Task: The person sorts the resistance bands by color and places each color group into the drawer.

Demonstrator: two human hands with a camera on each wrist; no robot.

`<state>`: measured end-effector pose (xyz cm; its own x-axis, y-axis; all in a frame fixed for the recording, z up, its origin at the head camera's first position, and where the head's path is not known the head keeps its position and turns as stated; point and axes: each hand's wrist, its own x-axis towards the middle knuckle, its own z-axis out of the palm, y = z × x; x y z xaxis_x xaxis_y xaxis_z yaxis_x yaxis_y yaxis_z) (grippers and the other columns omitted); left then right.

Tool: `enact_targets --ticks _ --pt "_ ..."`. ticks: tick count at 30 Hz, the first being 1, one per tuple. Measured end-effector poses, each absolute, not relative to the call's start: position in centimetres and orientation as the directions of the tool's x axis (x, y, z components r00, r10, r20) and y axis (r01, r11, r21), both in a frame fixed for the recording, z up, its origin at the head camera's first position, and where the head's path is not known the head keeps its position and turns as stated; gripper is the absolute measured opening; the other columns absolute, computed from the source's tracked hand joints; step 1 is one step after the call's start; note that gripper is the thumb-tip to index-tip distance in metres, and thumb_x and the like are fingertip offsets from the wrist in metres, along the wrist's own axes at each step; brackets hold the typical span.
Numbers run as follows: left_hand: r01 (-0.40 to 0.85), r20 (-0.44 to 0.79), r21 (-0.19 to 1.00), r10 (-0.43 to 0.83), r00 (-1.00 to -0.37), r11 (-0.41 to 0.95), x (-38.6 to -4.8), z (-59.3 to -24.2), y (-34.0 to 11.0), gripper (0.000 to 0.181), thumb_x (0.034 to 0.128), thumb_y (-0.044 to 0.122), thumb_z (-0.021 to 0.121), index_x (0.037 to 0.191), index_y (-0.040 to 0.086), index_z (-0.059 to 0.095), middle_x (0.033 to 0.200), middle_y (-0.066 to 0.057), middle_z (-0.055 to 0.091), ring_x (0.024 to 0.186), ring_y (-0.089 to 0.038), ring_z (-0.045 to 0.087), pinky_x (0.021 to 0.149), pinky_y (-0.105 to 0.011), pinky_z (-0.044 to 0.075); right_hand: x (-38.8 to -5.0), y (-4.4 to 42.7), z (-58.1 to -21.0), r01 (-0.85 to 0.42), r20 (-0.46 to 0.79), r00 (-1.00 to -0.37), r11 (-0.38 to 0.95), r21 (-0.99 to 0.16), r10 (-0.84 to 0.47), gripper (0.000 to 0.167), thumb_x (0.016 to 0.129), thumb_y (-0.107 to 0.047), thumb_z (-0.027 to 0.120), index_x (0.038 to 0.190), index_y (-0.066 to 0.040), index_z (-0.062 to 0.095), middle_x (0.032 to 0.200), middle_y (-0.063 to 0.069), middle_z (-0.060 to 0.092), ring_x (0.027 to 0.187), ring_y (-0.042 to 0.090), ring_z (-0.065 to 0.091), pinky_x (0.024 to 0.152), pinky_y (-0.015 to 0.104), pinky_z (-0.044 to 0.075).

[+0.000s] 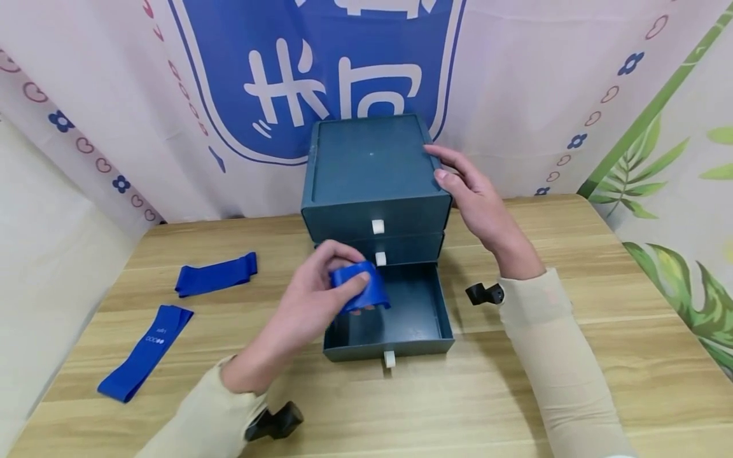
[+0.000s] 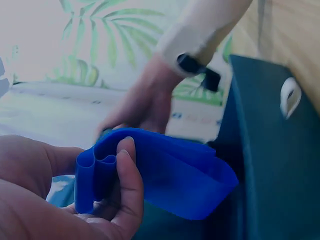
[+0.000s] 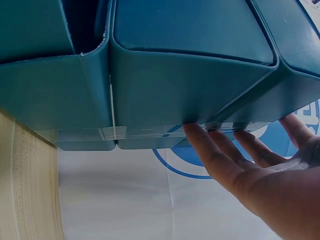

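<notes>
My left hand (image 1: 321,286) pinches a folded blue resistance band (image 1: 372,289) between thumb and fingers, above the pulled-out bottom drawer (image 1: 409,305). In the left wrist view the band (image 2: 175,175) shows as a looped flat strip, bent over the fingers. My right hand (image 1: 472,191) rests against the right side of the dark teal drawer cabinet (image 1: 372,159), near its top. Its extended fingers (image 3: 215,155) touch the side wall in the right wrist view. White pull tabs (image 1: 378,226) mark the drawer fronts; the upper two drawers are closed.
Two more blue resistance bands lie flat on the wooden table at the left, one farther back (image 1: 214,277) and one nearer (image 1: 146,353) with white print. Behind the cabinet hangs a printed cloth (image 1: 240,191). A leaf-patterned cloth (image 1: 647,172) borders the right.
</notes>
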<state>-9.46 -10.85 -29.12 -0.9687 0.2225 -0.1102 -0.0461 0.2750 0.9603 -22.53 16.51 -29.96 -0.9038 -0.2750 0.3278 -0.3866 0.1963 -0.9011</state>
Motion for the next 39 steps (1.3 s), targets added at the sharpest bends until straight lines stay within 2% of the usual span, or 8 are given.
enact_targets --ticks 3,7,11,18,21,27,33,39 --pt "-0.043 -0.112 0.962 0.246 -0.963 0.269 -10.1 -30.6 -8.8 0.021 0.1087 0.012 0.064 0.129 0.008 0.060 0.123 -0.019 0.071 0.100 -0.031 0.073 0.084 -0.042 0.067 -22.6 16.3 -30.1 -0.386 0.326 -0.903 0.194 -0.902 -0.282 0.048 0.115 -0.029 0.044 0.163 -0.023 0.048 0.175 0.000 0.035 0.161 0.028 0.033 0.131 0.065 0.026" --pt "-0.057 -0.149 0.946 0.271 -0.951 0.319 -10.7 -32.0 -6.9 0.017 0.1079 0.014 0.066 0.125 0.015 0.064 0.120 -0.011 0.072 0.111 -0.031 0.069 0.090 -0.044 0.065 -22.7 16.1 -30.2 -0.387 0.327 -0.899 0.181 -0.904 -0.291 0.048 0.115 -0.028 0.045 0.163 -0.022 0.048 0.175 0.001 0.035 0.161 0.029 0.033 0.130 0.065 0.027" --pt "-0.026 -0.154 0.920 0.300 -0.942 0.391 -11.3 -32.7 -6.0 0.015 0.1076 0.019 0.067 0.123 0.020 0.067 0.120 -0.004 0.072 0.110 -0.028 0.066 0.088 -0.039 0.059 -22.7 16.0 -30.2 -0.392 0.334 -0.896 0.169 -0.904 -0.294 0.048 0.115 -0.028 0.046 0.162 -0.022 0.048 0.175 0.000 0.036 0.161 0.029 0.033 0.130 0.064 0.028" --pt "0.026 -0.164 0.842 0.302 -0.939 0.538 -11.7 -34.3 -6.6 0.014 0.1044 0.011 0.069 0.118 0.015 0.072 0.117 -0.004 0.072 0.104 -0.021 0.063 0.079 -0.033 0.051 -22.7 16.0 -30.1 -0.389 0.328 -0.899 0.182 -0.903 -0.290 0.048 0.115 -0.028 0.046 0.162 -0.023 0.049 0.174 -0.002 0.036 0.160 0.028 0.034 0.130 0.063 0.029" --pt "0.064 -0.148 0.796 0.296 -0.944 0.602 -11.8 -35.0 -7.1 0.015 0.1026 0.009 0.071 0.117 0.013 0.074 0.113 -0.005 0.073 0.097 -0.019 0.063 0.079 -0.034 0.053 -22.7 16.1 -30.0 -0.387 0.328 -0.902 0.189 -0.902 -0.282 0.048 0.115 -0.029 0.046 0.162 -0.024 0.049 0.174 -0.002 0.037 0.160 0.028 0.035 0.130 0.063 0.029" --pt "0.190 -0.036 0.685 0.294 -0.955 0.703 -12.0 -36.0 -8.0 0.014 0.0963 0.001 0.076 0.109 0.005 0.074 0.107 -0.010 0.076 0.081 -0.018 0.063 0.077 -0.037 0.057 -22.6 16.2 -29.9 -0.385 0.326 -0.904 0.195 -0.902 -0.276 0.048 0.115 -0.028 0.046 0.162 -0.023 0.049 0.174 -0.001 0.037 0.160 0.030 0.035 0.130 0.063 0.030" --pt "0.258 0.019 0.577 0.304 -0.953 0.775 -11.9 -36.0 -8.3 0.018 0.0921 -0.002 0.079 0.108 0.003 0.073 0.111 -0.015 0.076 0.089 -0.024 0.067 0.083 -0.043 0.062 -22.6 16.4 -29.9 -0.379 0.322 -0.909 0.201 -0.904 -0.264 0.048 0.115 -0.030 0.046 0.162 -0.024 0.049 0.174 -0.002 0.037 0.160 0.029 0.035 0.130 0.065 0.029" --pt "0.254 0.026 0.518 0.282 -0.959 0.816 -11.6 -35.7 -8.5 0.017 0.0923 0.003 0.082 0.108 0.005 0.075 0.111 -0.014 0.073 0.089 -0.024 0.067 0.083 -0.042 0.063 -22.6 16.6 -30.0 -0.376 0.320 -0.911 0.206 -0.903 -0.260 0.048 0.115 -0.029 0.046 0.162 -0.025 0.049 0.174 -0.002 0.037 0.160 0.029 0.035 0.130 0.064 0.029"
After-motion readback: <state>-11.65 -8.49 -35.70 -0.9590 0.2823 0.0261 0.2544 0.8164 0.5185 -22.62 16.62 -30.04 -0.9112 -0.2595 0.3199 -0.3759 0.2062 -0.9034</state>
